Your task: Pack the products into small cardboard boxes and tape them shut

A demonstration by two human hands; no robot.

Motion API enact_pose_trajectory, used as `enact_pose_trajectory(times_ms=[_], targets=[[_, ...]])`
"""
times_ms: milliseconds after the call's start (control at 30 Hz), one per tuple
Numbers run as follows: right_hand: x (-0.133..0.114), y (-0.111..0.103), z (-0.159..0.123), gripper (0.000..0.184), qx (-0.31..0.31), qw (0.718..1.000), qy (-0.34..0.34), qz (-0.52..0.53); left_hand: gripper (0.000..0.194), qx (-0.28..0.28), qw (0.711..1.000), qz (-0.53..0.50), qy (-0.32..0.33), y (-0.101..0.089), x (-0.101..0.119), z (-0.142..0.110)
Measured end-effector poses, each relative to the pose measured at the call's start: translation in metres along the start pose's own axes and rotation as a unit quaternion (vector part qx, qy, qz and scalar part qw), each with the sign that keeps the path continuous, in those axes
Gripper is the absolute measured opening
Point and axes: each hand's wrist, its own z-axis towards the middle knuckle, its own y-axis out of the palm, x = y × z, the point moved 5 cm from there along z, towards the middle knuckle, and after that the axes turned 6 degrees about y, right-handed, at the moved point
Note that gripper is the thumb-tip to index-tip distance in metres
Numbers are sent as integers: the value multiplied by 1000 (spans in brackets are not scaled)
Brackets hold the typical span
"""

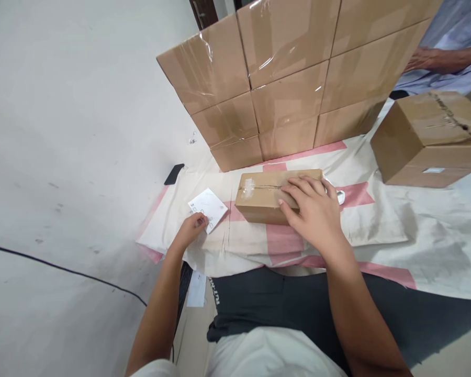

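Observation:
A small brown cardboard box (259, 201) lies lengthwise on the cloth, a patch of clear tape near its left end. My right hand (316, 212) rests over the box's right part, fingers stretched across the top and thumb at the front edge. Left of the box is a white sheet of paper (214, 205) with small printed marks. At its lower left edge, my left hand (194, 229) is closed in a pinch on the paper. A small white object (340, 197) shows partly behind my right hand; its kind is unclear.
Taped cardboard boxes (290, 78) form a wall at the back. Another carton (427, 141) stands at right, near another person's arm (447, 60). A dark flat object (174, 174) lies by the left wall. The red-striped white cloth (349, 225) has folds.

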Motion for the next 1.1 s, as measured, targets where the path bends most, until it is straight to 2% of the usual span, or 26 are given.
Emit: enact_pose_trajectory(times_ms=[133, 267, 433, 533, 633, 733, 800, 900, 1000, 1100], targets=[[0, 1, 1, 28, 2, 1000, 1, 5, 20, 24, 999, -9, -19, -8, 0, -5], [-1, -2, 1, 25, 16, 999, 3, 28, 20, 70, 997, 2, -22, -16, 10, -8], [5, -13, -8, 22, 66, 990, -6, 120, 35, 151, 986, -68, 4, -20, 33, -11], [8, -16, -21, 25, 91, 983, -27, 157, 35, 166, 982, -87, 4, -22, 50, -14], [-5, -10, -36, 33, 96, 967, -82, 223, 32, 171, 980, -107, -1, -24, 74, -21], [-29, 9, -45, 28, 54, 937, -91, 332, 31, 166, 974, -152, 10, -22, 109, -36], [-46, 26, -47, 17, -6, 918, -61, 391, 31, 153, 970, -187, 16, -19, 136, -50], [-66, 43, -50, 17, -92, 890, -35, 446, 29, 117, 969, -216, 29, -11, 173, -73], [-71, 40, -53, 24, -123, 860, -34, 494, 25, 98, 971, -214, 52, -8, 200, -91], [-69, 28, -56, 29, -144, 837, -25, 528, 26, 97, 968, -220, 66, -8, 213, -98]])
